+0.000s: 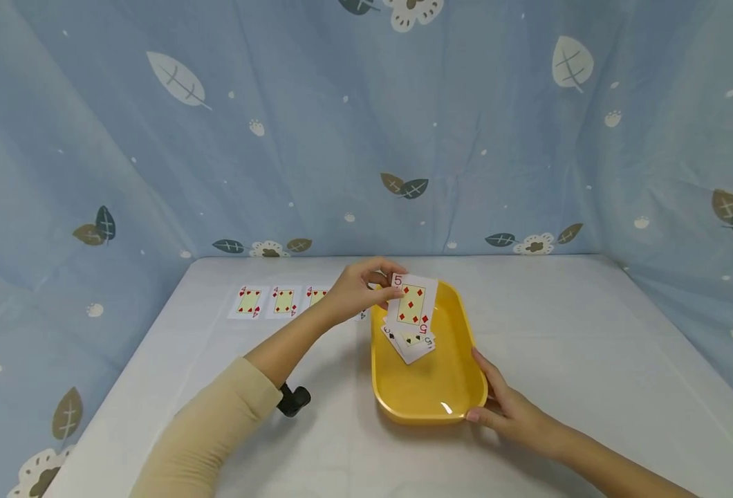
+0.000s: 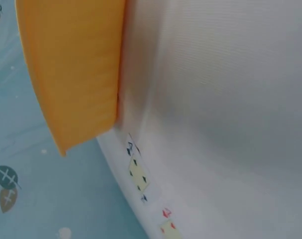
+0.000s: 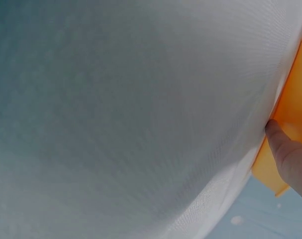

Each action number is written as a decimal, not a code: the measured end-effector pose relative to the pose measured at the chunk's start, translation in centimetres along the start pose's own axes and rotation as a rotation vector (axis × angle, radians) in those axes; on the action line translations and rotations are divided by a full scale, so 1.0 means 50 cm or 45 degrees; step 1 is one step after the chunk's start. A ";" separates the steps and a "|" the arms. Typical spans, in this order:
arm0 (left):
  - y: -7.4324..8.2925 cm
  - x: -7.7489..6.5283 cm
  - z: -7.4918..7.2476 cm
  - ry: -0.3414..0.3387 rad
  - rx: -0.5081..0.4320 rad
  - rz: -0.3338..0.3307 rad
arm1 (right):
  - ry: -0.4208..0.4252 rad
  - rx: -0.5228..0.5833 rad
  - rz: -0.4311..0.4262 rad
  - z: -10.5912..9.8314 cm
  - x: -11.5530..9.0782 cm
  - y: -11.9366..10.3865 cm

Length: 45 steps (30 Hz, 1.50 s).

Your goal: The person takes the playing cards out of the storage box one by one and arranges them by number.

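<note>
My left hand (image 1: 362,289) pinches a five of diamonds playing card (image 1: 413,304) by its left edge, over the far half of a yellow tray (image 1: 429,387). Beneath that card, a few overlapping black-suit cards (image 1: 411,351) lie in the tray, partly covered. At the tray's near right corner, my right hand (image 1: 512,411) grips the rim between thumb and fingers. One of its fingers presses the tray's outer wall (image 3: 295,104) in the right wrist view. The left wrist view shows the tray's other side wall (image 2: 73,69) but not the held card.
Left of the tray, a row of face-up fours lies on the white-covered table (image 1: 528,304): a four of hearts (image 1: 249,302), a four of diamonds (image 1: 284,301), another red four (image 1: 317,296) and a black four (image 2: 138,174), partly behind my left hand. A blue patterned curtain (image 1: 341,138) hangs behind.
</note>
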<state>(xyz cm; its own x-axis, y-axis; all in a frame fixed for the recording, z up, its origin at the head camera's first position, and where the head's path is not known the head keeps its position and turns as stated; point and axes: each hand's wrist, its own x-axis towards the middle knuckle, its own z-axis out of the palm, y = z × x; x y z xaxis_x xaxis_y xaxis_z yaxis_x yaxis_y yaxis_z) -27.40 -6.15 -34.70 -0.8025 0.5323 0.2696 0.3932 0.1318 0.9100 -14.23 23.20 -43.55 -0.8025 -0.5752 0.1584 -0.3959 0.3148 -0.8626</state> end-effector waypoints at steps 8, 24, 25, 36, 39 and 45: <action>0.005 -0.030 -0.008 0.023 0.055 0.070 | 0.010 -0.024 0.005 -0.001 0.003 -0.003; 0.000 -0.114 -0.050 0.123 0.048 -0.208 | -0.002 -0.012 0.063 -0.001 0.003 -0.006; -0.002 -0.119 -0.055 0.126 0.052 -0.214 | 0.000 -0.017 0.072 -0.002 0.003 -0.005; -0.017 -0.170 -0.113 0.151 0.153 -0.241 | 0.006 -0.015 0.033 0.000 -0.003 -0.003; -0.024 -0.178 -0.121 0.146 0.152 -0.266 | 0.015 -0.003 0.037 0.002 -0.004 -0.002; -0.047 -0.185 -0.125 0.080 0.163 -0.361 | 0.038 -0.014 0.024 0.001 -0.004 -0.001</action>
<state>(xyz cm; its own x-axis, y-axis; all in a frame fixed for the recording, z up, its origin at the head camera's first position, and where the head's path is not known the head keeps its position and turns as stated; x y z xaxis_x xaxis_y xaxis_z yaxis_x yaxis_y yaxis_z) -23.72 -16.59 -37.38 -0.9130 0.4067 0.0333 0.1995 0.3739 0.9058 -14.04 23.26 -43.56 -0.8227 -0.5465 0.1567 -0.3856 0.3339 -0.8601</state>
